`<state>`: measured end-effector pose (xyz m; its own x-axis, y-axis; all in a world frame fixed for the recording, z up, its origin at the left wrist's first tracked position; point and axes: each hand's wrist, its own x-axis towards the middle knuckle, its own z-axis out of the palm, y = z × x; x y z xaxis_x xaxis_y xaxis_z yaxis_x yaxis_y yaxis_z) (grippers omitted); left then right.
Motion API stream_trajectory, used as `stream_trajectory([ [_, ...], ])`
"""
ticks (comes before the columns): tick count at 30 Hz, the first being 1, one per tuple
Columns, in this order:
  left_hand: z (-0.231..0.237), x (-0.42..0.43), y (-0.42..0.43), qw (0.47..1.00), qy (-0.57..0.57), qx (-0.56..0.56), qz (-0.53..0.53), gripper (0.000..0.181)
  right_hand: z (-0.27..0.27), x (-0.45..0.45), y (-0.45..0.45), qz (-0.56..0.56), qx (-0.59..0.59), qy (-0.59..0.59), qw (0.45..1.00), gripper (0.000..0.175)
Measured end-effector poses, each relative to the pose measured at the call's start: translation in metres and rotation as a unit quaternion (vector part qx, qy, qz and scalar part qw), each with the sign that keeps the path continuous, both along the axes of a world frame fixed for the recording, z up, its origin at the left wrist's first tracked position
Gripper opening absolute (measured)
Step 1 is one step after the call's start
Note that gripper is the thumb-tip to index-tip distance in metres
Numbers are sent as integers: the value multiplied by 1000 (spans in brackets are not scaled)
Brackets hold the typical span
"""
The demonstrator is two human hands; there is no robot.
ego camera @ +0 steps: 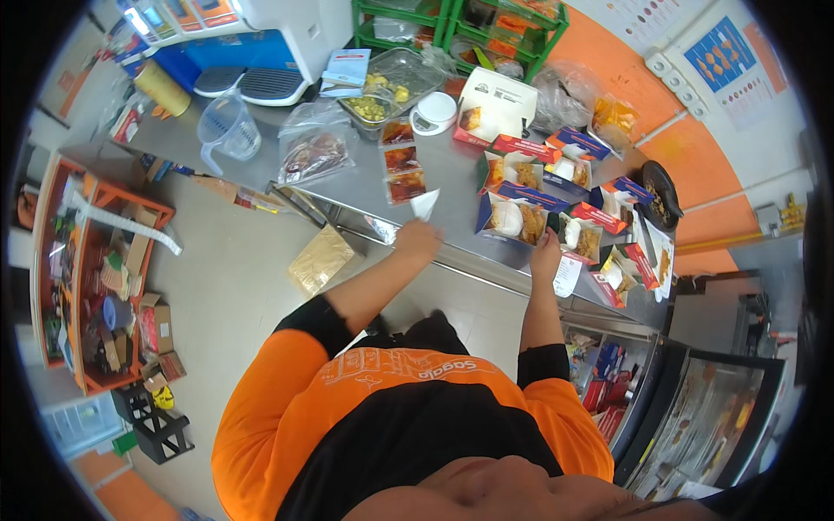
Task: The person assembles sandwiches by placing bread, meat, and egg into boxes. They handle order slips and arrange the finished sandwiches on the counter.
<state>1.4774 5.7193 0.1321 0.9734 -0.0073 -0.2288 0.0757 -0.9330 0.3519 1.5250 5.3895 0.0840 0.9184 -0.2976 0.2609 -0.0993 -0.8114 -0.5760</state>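
Observation:
My left hand (418,243) is closed around a small white folded paper piece (425,204) over the front of the steel counter (456,205). Beside it lies a strip of clear sachets (405,163) with reddish-brown sauce. My right hand (546,253) grips the right edge of an open blue cardboard food box (500,236), which holds a white rice mound (506,219) and fried chicken (533,225). Just right of that box stands a red one (596,242), also with rice and chicken. A printed paper slip (567,276) hangs at the counter edge below my right hand.
More filled boxes stand behind and rightward, near a stone mortar (658,195) and a knife (645,244). A white kitchen scale (433,113), a food tray (417,68), a bagged food item (316,153) and a measuring jug (228,130) stand further left. Green racks (456,32) rise behind.

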Motion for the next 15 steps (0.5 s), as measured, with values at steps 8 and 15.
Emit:
stream_trajectory([
  [8, -30, 113, -70, 997, 49, -56, -38, 57, 1, 25, 4, 83, -16, 107, 991, 21],
  [15, -75, 105, -113, 991, 103, -88, -12, 26, 48, 11, -23, 174, -4, 185, 967, 24],
])
